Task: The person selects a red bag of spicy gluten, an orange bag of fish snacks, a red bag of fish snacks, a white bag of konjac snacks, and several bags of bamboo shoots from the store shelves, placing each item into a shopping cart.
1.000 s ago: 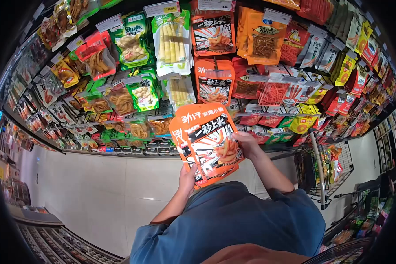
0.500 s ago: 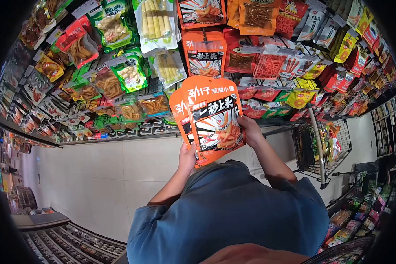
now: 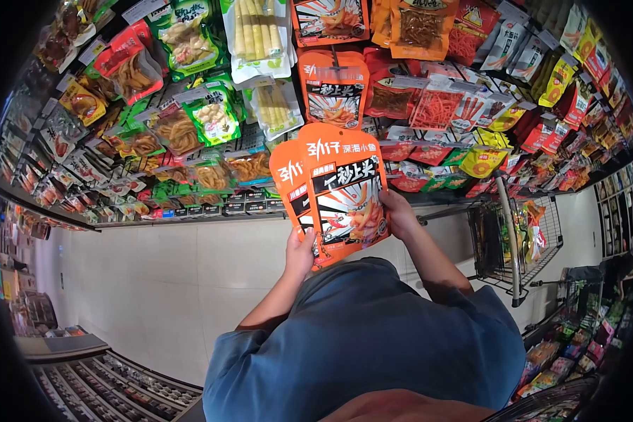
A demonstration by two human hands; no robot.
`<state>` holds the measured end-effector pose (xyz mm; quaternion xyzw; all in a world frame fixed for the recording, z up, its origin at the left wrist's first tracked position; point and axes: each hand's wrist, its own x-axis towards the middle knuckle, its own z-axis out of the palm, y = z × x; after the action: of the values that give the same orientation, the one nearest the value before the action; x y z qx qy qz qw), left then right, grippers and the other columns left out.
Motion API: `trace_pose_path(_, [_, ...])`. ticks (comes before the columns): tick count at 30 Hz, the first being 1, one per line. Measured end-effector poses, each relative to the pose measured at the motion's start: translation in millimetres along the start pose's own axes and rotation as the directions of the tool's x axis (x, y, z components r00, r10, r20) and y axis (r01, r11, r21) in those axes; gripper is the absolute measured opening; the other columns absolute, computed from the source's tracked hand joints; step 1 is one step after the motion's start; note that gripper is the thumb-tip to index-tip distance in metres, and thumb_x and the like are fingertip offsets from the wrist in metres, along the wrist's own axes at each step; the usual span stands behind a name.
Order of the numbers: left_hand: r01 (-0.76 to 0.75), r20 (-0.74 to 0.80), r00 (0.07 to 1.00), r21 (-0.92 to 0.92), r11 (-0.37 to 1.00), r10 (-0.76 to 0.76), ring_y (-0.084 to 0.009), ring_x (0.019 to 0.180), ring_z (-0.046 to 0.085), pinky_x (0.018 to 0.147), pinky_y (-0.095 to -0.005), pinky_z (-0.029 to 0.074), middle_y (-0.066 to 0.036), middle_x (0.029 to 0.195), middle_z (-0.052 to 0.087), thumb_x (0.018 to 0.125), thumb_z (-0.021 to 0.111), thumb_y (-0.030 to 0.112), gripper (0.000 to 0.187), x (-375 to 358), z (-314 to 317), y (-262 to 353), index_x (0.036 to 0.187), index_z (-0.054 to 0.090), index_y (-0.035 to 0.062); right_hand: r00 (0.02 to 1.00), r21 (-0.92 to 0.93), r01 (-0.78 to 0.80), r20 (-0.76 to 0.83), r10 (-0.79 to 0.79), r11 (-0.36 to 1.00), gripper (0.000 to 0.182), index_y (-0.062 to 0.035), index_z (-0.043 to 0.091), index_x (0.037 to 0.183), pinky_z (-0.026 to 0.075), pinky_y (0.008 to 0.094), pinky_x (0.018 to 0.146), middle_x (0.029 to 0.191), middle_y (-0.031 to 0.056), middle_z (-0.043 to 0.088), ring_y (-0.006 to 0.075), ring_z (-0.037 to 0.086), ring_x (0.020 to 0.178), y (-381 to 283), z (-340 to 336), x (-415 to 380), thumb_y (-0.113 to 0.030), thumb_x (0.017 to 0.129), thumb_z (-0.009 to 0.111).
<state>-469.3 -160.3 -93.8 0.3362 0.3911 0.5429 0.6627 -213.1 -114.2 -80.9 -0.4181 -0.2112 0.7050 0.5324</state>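
Observation:
Two orange snack pouches overlap in front of my body. The front pouch (image 3: 348,190) shows white lettering and a picture of the snack; the rear pouch (image 3: 288,176) sticks out on its left. My left hand (image 3: 300,250) is closed on the lower left edge of the rear pouch, thumb on its front. My right hand (image 3: 399,211) grips the right edge of the front pouch. Just above them, a similar orange pouch (image 3: 334,91) hangs on the shelf rack. The fingers behind the pouches are hidden.
Racks of bagged snacks (image 3: 218,116) run across the top. A shopping cart (image 3: 517,232) with packages in it stands at my right. Pale floor tiles (image 3: 162,281) extend to the left, with a low shelf (image 3: 112,387) at the lower left. More packages (image 3: 548,359) lie at the lower right.
The front pouch has turned slightly more upright and shifted a little to the right over the rear one. Both hands keep their hold. The shelf view has shifted slightly.

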Motion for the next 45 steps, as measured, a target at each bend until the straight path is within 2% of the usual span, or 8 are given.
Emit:
trace_pose_path(12, [0.197, -0.067, 0.975, -0.183, 0.963, -0.212, -0.0194, 0.105, 0.060, 0.090, -0.0347, 0.050, -0.010, 0.119, 0.060, 0.099, 0.044, 0.011, 0.032, -2.9, -19.3, -13.4, 0.130, 0.045, 0.0030, 0.988, -0.144, -0.155, -0.027, 0.153, 0.977, 0.034, 0.0015, 0.055, 0.118, 0.055, 0.0372, 0.081, 0.106, 0.0129, 0.065, 0.0227, 0.066, 0.092, 25.2, 0.2, 5.8, -0.014, 0.089, 0.064])
trace_pose_path(17, [0.315, 0.044, 0.947, -0.310, 0.897, -0.318, -0.0263, 0.116, 0.056, 0.097, -0.0425, 0.048, -0.014, 0.131, 0.053, 0.103, 0.031, 0.041, 0.049, 1.8, -25.2, -10.5, 0.134, 0.042, 0.0048, 0.990, -0.130, -0.111, 0.077, 0.121, 0.985, 0.033, 0.0010, 0.053, 0.121, 0.054, 0.0362, 0.083, 0.109, 0.0125, 0.064, 0.0217, 0.066, 0.094, 28.1, 9.5, 6.0, -0.015, 0.093, 0.059])
trace_pose_path(21, [0.251, 0.067, 0.968, -0.226, 0.941, -0.242, -0.0265, 0.119, 0.054, 0.100, -0.0433, 0.046, -0.014, 0.135, 0.050, 0.100, 0.035, 0.046, 0.055, 4.0, -27.7, -6.8, 0.137, 0.040, 0.0051, 0.993, -0.276, -0.044, 0.089, 0.071, 0.960, 0.033, 0.0018, 0.052, 0.121, 0.054, 0.0339, 0.081, 0.109, 0.0116, 0.064, 0.0188, 0.065, 0.092, 22.5, 22.9, 6.6, -0.015, 0.093, 0.058])
trace_pose_path(25, [0.269, 0.169, 0.962, -0.448, 0.853, -0.215, -0.0266, 0.123, 0.050, 0.100, -0.0433, 0.046, -0.014, 0.138, 0.047, 0.099, 0.043, 0.040, 0.053, 8.1, -30.8, 5.2, 0.139, 0.036, 0.0055, 0.996, -0.301, -0.075, 0.017, 0.085, 0.951, 0.030, 0.0013, 0.055, 0.120, 0.053, 0.0320, 0.082, 0.107, 0.0102, 0.065, 0.0169, 0.064, 0.093, 16.5, 36.5, 7.5, -0.013, 0.093, 0.057])
trace_pose_path(29, [0.223, 0.118, 0.972, -0.187, 0.957, -0.203, -0.0247, 0.114, 0.056, 0.096, -0.0393, 0.048, -0.015, 0.126, 0.053, 0.092, 0.058, 0.013, 0.051, 8.0, -23.1, 14.8, 0.136, 0.035, 0.0028, 0.997, -0.435, -0.026, 0.050, 0.053, 0.900, 0.029, 0.0009, 0.054, 0.119, 0.052, 0.0313, 0.081, 0.105, 0.0089, 0.065, 0.0155, 0.064, 0.091, 21.5, 35.0, 16.3, -0.014, 0.094, 0.056])
trace_pose_path(38, [0.331, 0.134, 0.943, -0.345, 0.878, -0.303, -0.0300, 0.116, 0.056, 0.097, -0.0437, 0.048, -0.018, 0.129, 0.052, 0.098, 0.049, 0.016, 0.043, 18.3, -47.3, -1.8, 0.135, 0.037, -0.0031, 0.976, -0.586, 0.153, 0.215, -0.030, 0.796, 0.043, 0.0014, 0.049, 0.126, 0.046, 0.0290, 0.088, 0.111, 0.0088, 0.062, 0.0132, 0.058, 0.100, -23.0, 43.4, 48.4, -0.022, 0.092, 0.061])
trace_pose_path(40, [0.311, 0.120, 0.950, -0.360, 0.879, -0.287, -0.0303, 0.116, 0.055, 0.098, -0.0444, 0.048, -0.018, 0.129, 0.052, 0.098, 0.048, 0.017, 0.043, 19.1, -49.0, -5.3, 0.135, 0.037, -0.0031, 0.887, -0.525, 0.462, 0.291, -0.359, 0.715, 0.043, 0.0024, 0.050, 0.125, 0.047, 0.0281, 0.087, 0.109, 0.0098, 0.062, 0.0127, 0.058, 0.099, -53.6, 61.2, 74.6, -0.020, 0.091, 0.062])
trace_pose_path(45, [0.293, 0.114, 0.956, -0.361, 0.886, -0.270, -0.0305, 0.117, 0.054, 0.100, -0.0453, 0.046, -0.018, 0.131, 0.051, 0.099, 0.047, 0.017, 0.043, 19.3, -43.0, 1.6, 0.135, 0.037, -0.0030, 0.542, -0.524, 0.791, 0.360, -0.759, 0.317, 0.037, 0.0026, 0.057, 0.117, 0.049, 0.0293, 0.083, 0.109, 0.0136, 0.064, 0.0166, 0.062, 0.097, -190.2, 158.0, 151.9, -0.019, 0.088, 0.065])
